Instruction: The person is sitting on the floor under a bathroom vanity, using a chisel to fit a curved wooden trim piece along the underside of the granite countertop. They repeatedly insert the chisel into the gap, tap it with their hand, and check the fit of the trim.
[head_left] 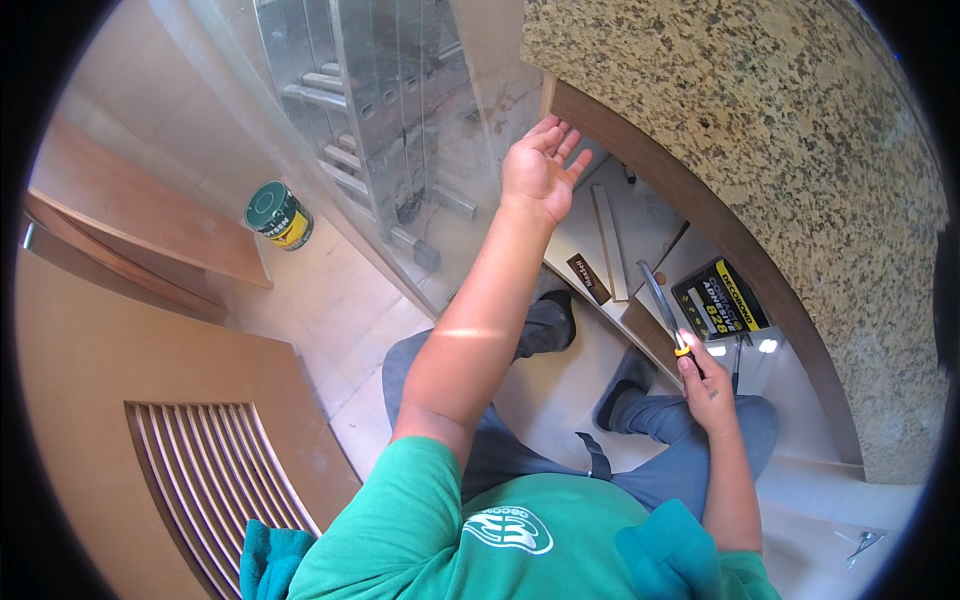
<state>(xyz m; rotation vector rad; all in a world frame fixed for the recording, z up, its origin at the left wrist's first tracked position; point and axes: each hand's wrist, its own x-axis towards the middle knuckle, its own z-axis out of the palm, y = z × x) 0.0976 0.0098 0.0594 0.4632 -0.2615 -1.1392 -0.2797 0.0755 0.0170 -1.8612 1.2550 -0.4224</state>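
My left hand (543, 172) reaches up to the underside of the wooden edge strip (690, 200) below the granite countertop. Its palm is turned up and its fingers are spread, the tips at the strip's left end; it holds nothing. Lower right, my right hand (708, 385) is closed round the black-and-yellow handle of a chisel (660, 300). The chisel's long metal blade points up and away, over the cabinet opening. Beside it in the cabinet is a black-and-yellow adhesive can (722, 302).
Inside the cabinet lie a pale wooden strip (608, 242), a small dark box (588, 279) and a black-handled tool (738, 362). Left stand a glass panel (470, 130), an aluminium ladder (345, 120), a green paint can (280, 215) and a louvred door (210, 450). The granite countertop (760, 90) overhangs.
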